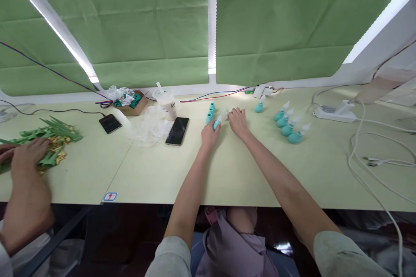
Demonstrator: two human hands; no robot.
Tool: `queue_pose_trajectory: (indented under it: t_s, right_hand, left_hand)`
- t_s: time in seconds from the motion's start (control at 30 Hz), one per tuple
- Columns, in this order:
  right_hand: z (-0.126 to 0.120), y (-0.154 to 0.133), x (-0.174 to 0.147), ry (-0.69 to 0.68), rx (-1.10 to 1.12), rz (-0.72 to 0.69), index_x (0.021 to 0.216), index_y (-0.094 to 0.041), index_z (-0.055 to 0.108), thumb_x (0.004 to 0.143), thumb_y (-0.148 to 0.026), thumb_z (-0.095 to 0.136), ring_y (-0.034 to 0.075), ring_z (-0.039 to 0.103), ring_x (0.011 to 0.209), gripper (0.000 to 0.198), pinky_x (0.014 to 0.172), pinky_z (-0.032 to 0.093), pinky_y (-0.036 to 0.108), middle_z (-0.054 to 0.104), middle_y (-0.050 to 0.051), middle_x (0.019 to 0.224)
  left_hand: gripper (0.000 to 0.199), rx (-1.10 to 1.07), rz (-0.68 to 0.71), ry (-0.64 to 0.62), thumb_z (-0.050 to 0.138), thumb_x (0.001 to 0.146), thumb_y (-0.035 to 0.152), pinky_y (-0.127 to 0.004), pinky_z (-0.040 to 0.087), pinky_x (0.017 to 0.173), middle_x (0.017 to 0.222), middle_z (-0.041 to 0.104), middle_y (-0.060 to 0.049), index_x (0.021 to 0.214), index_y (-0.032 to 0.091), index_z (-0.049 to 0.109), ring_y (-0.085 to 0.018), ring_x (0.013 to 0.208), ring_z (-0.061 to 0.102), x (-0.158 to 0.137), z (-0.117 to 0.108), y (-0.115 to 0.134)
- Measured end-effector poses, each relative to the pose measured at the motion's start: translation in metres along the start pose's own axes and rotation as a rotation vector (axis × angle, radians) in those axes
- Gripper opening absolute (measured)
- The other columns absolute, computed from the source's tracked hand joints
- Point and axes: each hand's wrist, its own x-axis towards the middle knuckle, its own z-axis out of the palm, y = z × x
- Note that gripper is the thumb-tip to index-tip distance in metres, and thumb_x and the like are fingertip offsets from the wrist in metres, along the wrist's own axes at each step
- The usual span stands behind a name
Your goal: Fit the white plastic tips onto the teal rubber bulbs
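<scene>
My left hand [210,135] is closed around a teal squeeze bulb [216,125], which lies tilted in the fingers. A clear plastic tip [223,115] sits between my two hands, at the bulb's upper end. The curled fingers of my right hand [238,121] pinch at the tip's far side; the exact contact is small and partly hidden. Just beyond my left hand stand open-topped teal bulbs [209,117] in a short row. A teal bulb with a clear tip [259,107] stands beyond my right hand, and several more tipped bulbs [287,129] form a slanted row farther right.
Left of my hands lie a phone [177,131], crumpled clear plastic [151,127] and a drink cup [167,106]. A cardboard box [138,106] and another phone [110,124] lie beyond. A co-worker's hand [30,153] touches green and yellow pieces. Right: a power strip [336,113] and white cables.
</scene>
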Motion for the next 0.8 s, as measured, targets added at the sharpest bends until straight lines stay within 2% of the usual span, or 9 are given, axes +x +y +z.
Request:
queue_pose_trajectory:
  t_s: [0.3, 0.5, 0.63, 0.8]
  right_hand:
    - [0.001, 0.006, -0.004, 0.022, -0.039, 0.018, 0.087, -0.014, 0.066, 0.085, -0.007, 0.037, 0.026, 0.041, 0.091, 0.03, 0.075, 0.025, 0.039, 0.057, 0.014, 0.09]
    - [-0.003, 0.005, -0.005, 0.04, 0.012, 0.051, 0.082, -0.017, 0.066, 0.085, -0.013, 0.042, 0.025, 0.04, 0.091, 0.025, 0.074, 0.023, 0.038, 0.056, 0.011, 0.09]
    - [-0.009, 0.008, -0.005, 0.091, 0.048, 0.064, 0.082, -0.018, 0.068, 0.088, -0.018, 0.043, 0.025, 0.039, 0.093, 0.025, 0.075, 0.022, 0.038, 0.055, 0.011, 0.093]
    - [-0.023, 0.025, -0.002, 0.198, 0.111, 0.151, 0.091, -0.021, 0.068, 0.091, -0.025, 0.041, 0.025, 0.039, 0.095, 0.028, 0.077, 0.02, 0.039, 0.055, 0.011, 0.099]
  left_hand:
    - [0.038, 0.018, 0.012, -0.001, 0.038, 0.09, 0.046, -0.03, 0.044, 0.077, 0.098, 0.068, -0.008, 0.114, 0.023, 0.057, -0.024, 0.091, 0.062, -0.001, 0.0, 0.0]
    - [0.039, 0.032, 0.002, -0.012, 0.038, 0.09, 0.046, -0.03, 0.044, 0.078, 0.098, 0.068, -0.008, 0.115, 0.023, 0.057, -0.023, 0.093, 0.062, -0.002, 0.0, 0.002]
    - [0.04, 0.043, 0.008, -0.011, 0.038, 0.09, 0.046, -0.03, 0.044, 0.078, 0.099, 0.068, -0.008, 0.115, 0.023, 0.057, -0.024, 0.093, 0.062, -0.001, 0.0, 0.002]
    - [0.039, 0.052, 0.001, -0.026, 0.038, 0.09, 0.046, -0.03, 0.044, 0.079, 0.1, 0.068, -0.008, 0.115, 0.023, 0.057, -0.023, 0.094, 0.062, -0.002, 0.0, 0.002]
